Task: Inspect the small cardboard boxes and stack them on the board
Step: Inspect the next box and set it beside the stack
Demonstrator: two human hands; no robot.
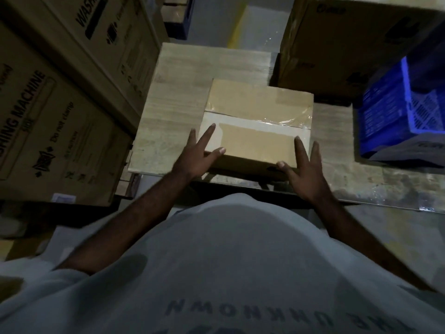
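A small brown cardboard box (257, 121), sealed with clear tape across its top, sits on a pale wooden board (173, 100). My left hand (197, 157) touches the box's near left corner with straight, spread fingers, the thumb lying on the top edge. At the near right corner my right hand (303, 167) rests with straight fingers on the top and the thumb against the front face. Neither hand curls round the box. Its underside and far face are hidden.
Large washing machine cartons (60, 112) are stacked on the left. Another big carton (342, 44) stands at the back right, with a blue plastic crate (404, 109) beside it. Bare board surface (361, 179) extends to the right of the box.
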